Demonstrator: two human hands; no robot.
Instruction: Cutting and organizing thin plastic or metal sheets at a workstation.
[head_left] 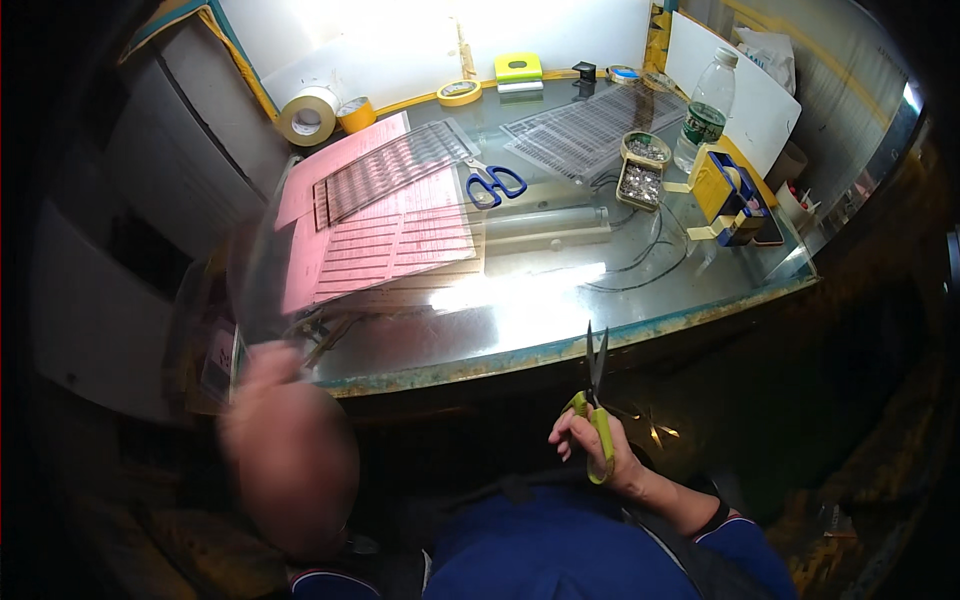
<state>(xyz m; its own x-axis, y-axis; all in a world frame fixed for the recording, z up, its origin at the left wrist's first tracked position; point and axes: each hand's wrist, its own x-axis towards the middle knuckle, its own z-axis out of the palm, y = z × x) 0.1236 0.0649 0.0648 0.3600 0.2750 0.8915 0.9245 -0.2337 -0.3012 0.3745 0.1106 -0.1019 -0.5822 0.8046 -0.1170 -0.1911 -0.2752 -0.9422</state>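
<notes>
My right hand (622, 462) grips green-handled scissors (603, 440) in front of the table's near edge. Their dark blades point away from me and stand slightly apart, with nothing visible between them. At the left, my left hand (282, 445) is smeared by motion beside the table's near left corner. Its fingers cannot be made out, nor whether it holds anything. Closest to it on the table lie pink printed sheets (385, 262). A clear printed film strip (395, 172) rests across them, and blue-handled scissors (490, 186) lie by its right end.
A glass-topped table (400, 345) spans the view. Tape rolls (308, 118) and a green hole punch (518, 68) line its back. Further right are a printed film sheet (590, 125), tubs of small metal pieces (640, 184), a bottle (708, 110), a tape dispenser (722, 192) and dark cables (635, 262).
</notes>
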